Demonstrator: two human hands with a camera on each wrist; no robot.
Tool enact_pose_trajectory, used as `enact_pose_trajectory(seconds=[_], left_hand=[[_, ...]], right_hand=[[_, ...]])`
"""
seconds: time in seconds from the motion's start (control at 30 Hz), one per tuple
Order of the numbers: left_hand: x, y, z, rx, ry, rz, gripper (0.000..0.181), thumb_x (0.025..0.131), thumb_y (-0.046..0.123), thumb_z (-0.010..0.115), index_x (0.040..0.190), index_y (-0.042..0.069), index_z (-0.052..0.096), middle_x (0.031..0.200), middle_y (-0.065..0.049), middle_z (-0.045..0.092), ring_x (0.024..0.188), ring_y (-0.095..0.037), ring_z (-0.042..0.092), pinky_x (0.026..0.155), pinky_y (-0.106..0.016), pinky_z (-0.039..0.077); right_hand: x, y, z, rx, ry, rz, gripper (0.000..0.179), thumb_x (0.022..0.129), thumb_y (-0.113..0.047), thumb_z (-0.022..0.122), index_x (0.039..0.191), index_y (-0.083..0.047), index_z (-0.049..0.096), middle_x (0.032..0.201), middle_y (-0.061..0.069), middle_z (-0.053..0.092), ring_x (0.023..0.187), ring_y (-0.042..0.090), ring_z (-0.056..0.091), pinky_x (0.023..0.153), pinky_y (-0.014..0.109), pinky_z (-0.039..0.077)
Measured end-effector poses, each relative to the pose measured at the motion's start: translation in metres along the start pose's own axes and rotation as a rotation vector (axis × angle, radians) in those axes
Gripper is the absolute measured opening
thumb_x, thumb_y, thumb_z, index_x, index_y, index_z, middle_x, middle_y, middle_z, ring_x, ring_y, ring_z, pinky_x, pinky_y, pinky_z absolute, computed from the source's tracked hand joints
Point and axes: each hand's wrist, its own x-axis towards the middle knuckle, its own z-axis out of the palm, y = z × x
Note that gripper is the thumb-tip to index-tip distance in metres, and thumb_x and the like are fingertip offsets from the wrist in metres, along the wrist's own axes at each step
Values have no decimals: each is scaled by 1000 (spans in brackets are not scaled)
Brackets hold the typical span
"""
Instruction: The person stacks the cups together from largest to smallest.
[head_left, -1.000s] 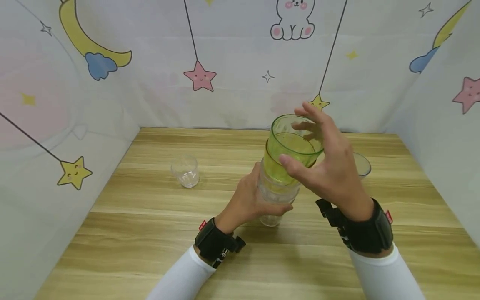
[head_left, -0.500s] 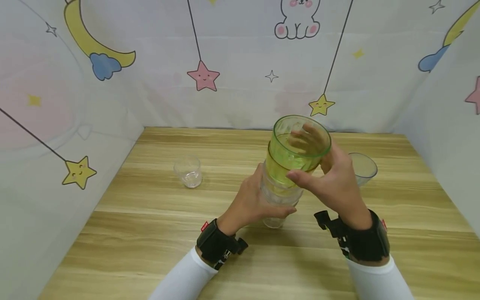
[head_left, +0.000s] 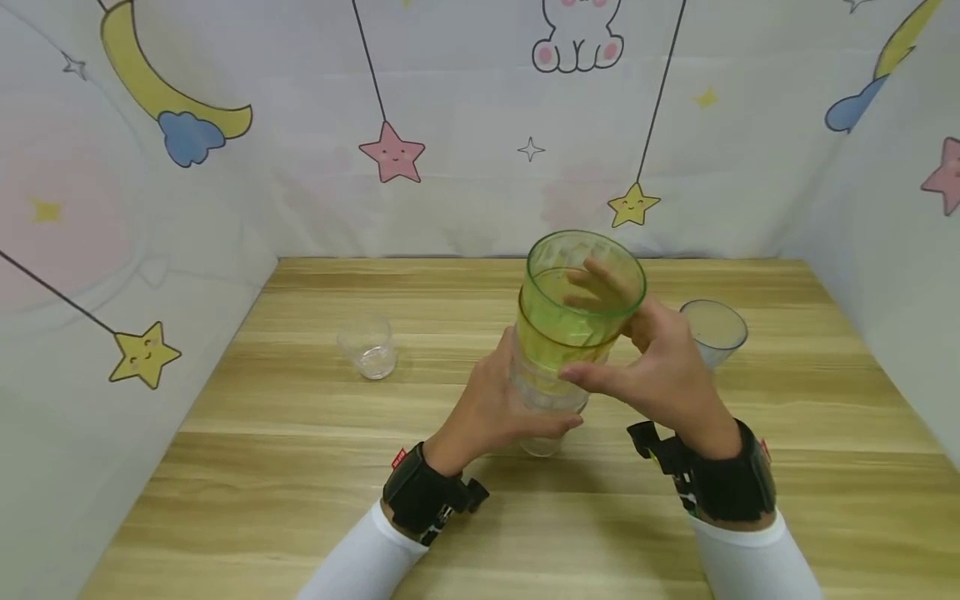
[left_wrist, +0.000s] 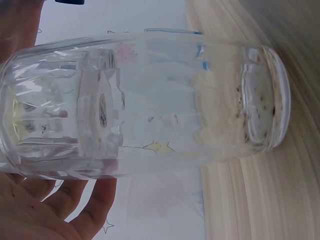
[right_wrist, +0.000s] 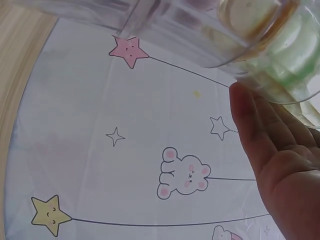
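A tall stack of nested glasses leans between the two hands in the head view. A green glass [head_left: 551, 250] is on top, with a yellow-amber glass [head_left: 543, 343] below it and a clear glass [head_left: 540, 446] at the bottom. My left hand [head_left: 495, 404] grips the clear lower part, thumb across the near side. Round the upper part curls my right hand [head_left: 663, 367], its thumb on the yellow glass and its fingers behind, seen through the green one. In the left wrist view the large clear glass [left_wrist: 160, 100] holds another glass's base inside; dark specks show at its bottom.
A small clear glass [head_left: 372, 348] stands on the wooden table [head_left: 300, 500] at the left. Behind the right hand is a clear, dark-rimmed glass bowl or cup [head_left: 716, 325]. White cartoon-printed cloth [head_left: 465, 100] walls the table's back and sides.
My right hand has come down from the green rim and closed round the stack's upper part. The left hand keeps its grip. The head view has shifted slightly.
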Motion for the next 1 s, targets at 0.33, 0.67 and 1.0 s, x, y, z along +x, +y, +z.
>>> enact_pose_trajectory(seconds=[0.33, 0.67, 1.0], left_hand=[[2, -4, -1, -97, -28, 69, 95, 67, 31, 95, 144, 23, 38, 124, 5, 63, 108, -14, 63, 88, -35, 54], [3, -3, 0, -79, -36, 84, 95, 67, 31, 94, 144, 22, 39, 126, 5, 62, 110, -14, 62, 89, -35, 54], [3, -3, 0, -76, -35, 101, 97, 66, 31, 94, 144, 21, 38, 128, 5, 61, 112, -14, 62, 92, -35, 53]], right_hand=[[-3, 0, -5, -217, -142, 15, 78, 63, -7, 96, 133, -7, 61, 123, 0, 68, 115, 19, 64, 96, 33, 52], [-8, 2, -21, -314, -280, 141, 64, 71, -19, 94, 128, -12, 66, 118, -5, 71, 110, 16, 66, 92, 41, 54], [-9, 6, -29, -345, -345, 218, 63, 75, -26, 92, 130, -14, 65, 123, -4, 69, 115, 21, 64, 95, 50, 51]])
